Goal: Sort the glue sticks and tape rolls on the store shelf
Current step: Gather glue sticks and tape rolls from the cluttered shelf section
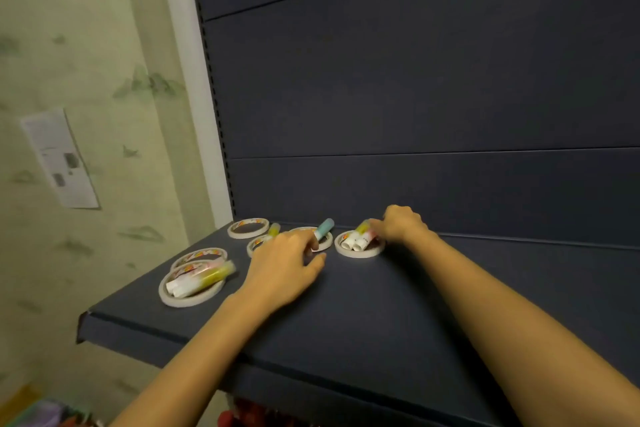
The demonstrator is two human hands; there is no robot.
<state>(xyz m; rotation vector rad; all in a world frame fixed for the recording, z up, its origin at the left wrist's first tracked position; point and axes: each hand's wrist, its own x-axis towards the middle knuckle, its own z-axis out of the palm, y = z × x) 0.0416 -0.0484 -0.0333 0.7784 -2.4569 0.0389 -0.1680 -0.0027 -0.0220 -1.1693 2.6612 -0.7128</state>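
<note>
Several white tape rolls lie flat on the dark blue shelf (363,305). The front-left roll (173,298) holds two glue sticks (204,277) with yellow and pink caps. My left hand (284,267) grips a glue stick with a light blue cap (325,227), tilted over a middle roll (323,246). My right hand (398,224) pinches glue sticks (360,239) lying in the right roll (356,253). Another yellow-capped stick (274,229) rests by a roll behind my left hand. An empty roll (247,228) sits at the back left.
The shelf's dark back panel (415,97) rises right behind the rolls. A pale wall (86,80) with a paper notice (60,159) stands to the left. Red goods (249,416) show below the shelf's front edge.
</note>
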